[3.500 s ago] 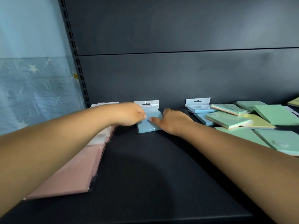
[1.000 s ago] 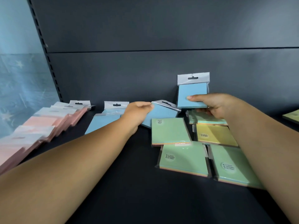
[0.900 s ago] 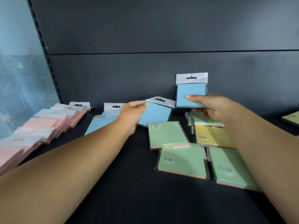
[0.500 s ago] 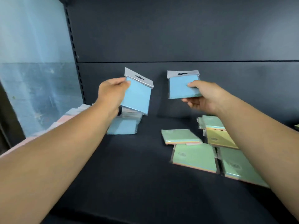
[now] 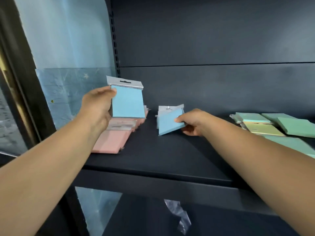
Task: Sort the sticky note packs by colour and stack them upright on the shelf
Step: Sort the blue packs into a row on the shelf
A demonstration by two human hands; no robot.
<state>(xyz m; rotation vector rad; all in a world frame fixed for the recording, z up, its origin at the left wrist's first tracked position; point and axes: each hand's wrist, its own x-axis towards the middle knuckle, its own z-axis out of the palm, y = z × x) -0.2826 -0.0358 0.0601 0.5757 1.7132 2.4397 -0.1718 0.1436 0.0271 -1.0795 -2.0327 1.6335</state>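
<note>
Dark metal shelf point(image 5: 167, 155) carries pink sticky note packs point(image 5: 112, 138) lying flat at 9 o'clock, green and yellow packs point(image 5: 279, 126) flat at 3 o'clock, and a blue pack with silver hang tab point(image 5: 169, 122) tilted on its lower edge near centre against other blue packs behind. Right hand point(image 5: 194, 122) pinches that tilted pack by its right edge; left hand point(image 5: 98, 106) grips a second blue pack point(image 5: 127, 101) upright, clear above the pink ones. Half a second earlier both blue packs were held aloft; the right one has since come down to the shelf.
</note>
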